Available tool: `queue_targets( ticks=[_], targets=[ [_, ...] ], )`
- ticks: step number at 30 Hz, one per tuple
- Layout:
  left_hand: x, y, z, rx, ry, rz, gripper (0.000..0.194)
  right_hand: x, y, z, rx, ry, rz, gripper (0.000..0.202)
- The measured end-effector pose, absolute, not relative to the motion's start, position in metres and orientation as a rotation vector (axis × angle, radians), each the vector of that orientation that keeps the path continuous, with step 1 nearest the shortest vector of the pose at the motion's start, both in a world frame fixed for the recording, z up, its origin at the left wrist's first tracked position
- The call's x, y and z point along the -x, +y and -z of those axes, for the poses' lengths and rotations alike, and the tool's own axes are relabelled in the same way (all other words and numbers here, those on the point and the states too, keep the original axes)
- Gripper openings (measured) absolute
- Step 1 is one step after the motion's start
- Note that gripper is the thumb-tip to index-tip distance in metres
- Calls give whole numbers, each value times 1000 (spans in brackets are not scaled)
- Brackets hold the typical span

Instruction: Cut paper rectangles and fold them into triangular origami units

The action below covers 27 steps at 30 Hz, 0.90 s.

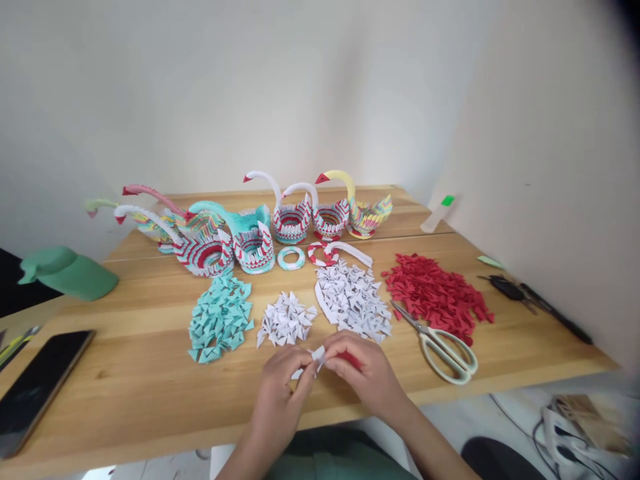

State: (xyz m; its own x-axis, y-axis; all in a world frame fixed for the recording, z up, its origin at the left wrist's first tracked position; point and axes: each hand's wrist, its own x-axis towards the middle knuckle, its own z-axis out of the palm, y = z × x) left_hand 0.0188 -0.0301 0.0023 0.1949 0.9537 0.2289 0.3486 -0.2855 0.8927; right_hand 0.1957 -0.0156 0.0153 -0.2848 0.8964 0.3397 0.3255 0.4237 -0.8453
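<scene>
Just above the table's front edge, my left hand (277, 390) is closed in a pinch on white folded paper pieces (319, 355). My right hand (373, 379) meets it fingertip to fingertip, also closed, touching the same white paper. Something red, apparently a folded paper piece (351, 360), shows inside my right fingers. Right behind the hands lie a small pile of white paper triangles (286, 320) and a larger white pile (354, 298). A teal pile (220, 320) sits to the left, a red pile (434, 291) to the right. The fingers partly hide the held paper.
Scissors (443, 348) lie right of my hands. Several paper swans (293, 220) stand at the back, with a teal-and-white ring (291, 258) and a red-and-white ring (320, 254) before them. A phone (43, 383) and green bottle (75, 273) are left; keys (507, 288) lie right.
</scene>
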Motion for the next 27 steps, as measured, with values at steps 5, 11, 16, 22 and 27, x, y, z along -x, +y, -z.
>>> queue_targets(
  ticks=[5,11,16,22,27],
  targets=[
    [-17,-33,-3,-1840,1154,-1028,23,-193,-19,-17,1217,-1761,-866,14],
    [-19,-30,4,-1765,1193,-1063,22,-192,-21,-12,1223,-1747,-858,13],
    [-20,-27,3,-1860,1244,-1043,24,-194,-19,-11,1214,-1711,-964,16],
    [-22,-25,-1,-2002,1235,-1091,17,-191,-16,-14,1122,-1773,-874,18],
    [-26,-25,-1,-1856,1206,-1137,20,-189,-16,-15,1123,-1704,-876,21]
  ],
)
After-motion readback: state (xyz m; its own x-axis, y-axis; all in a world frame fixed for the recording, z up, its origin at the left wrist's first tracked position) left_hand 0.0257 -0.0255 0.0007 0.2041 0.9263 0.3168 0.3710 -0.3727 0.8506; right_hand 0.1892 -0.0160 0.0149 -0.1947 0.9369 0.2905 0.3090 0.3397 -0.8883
